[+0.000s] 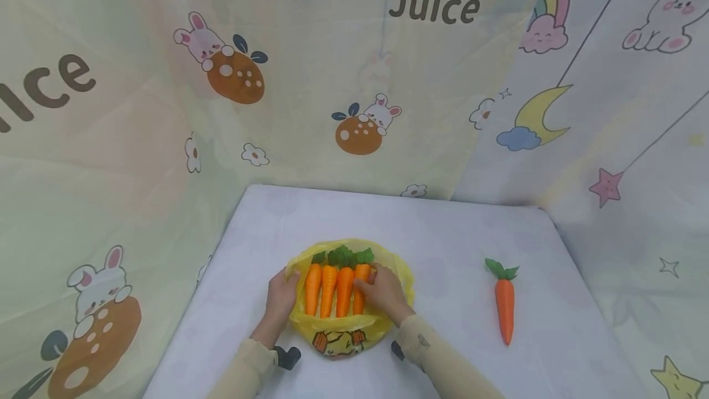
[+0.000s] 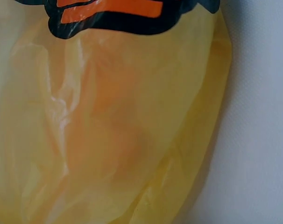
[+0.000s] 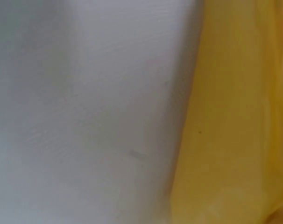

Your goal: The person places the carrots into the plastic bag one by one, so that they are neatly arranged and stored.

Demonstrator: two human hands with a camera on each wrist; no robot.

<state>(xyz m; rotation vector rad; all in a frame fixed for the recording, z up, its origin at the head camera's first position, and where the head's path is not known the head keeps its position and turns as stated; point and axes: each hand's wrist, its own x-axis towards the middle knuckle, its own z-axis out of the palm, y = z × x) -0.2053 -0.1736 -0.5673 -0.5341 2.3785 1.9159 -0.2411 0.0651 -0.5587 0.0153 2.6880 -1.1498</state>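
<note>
A yellow plastic bag (image 1: 373,327) lies on the table with its mouth spread wide, and several orange carrots (image 1: 328,291) with green tops sit side by side in it. At the bag's left rim, my left hand (image 1: 281,295) pinches the plastic between thumb and fingers. My right hand (image 1: 386,290) reaches inside from the right and grips the rightmost carrot (image 1: 362,272), covering part of it. Close up in the left wrist view, the bag's side (image 2: 109,116) lets orange shapes show through. Only the bag's edge (image 3: 225,112) and the white table appear in the right wrist view; neither wrist view shows fingers.
Another carrot (image 1: 505,310) with green leaves lies alone on the white table (image 1: 443,245), right of the bag. Patterned cloth (image 1: 299,79) with printed rabbits and lettering hangs behind and along both sides. Black wrist devices (image 1: 288,358) are partly visible beneath the sleeves.
</note>
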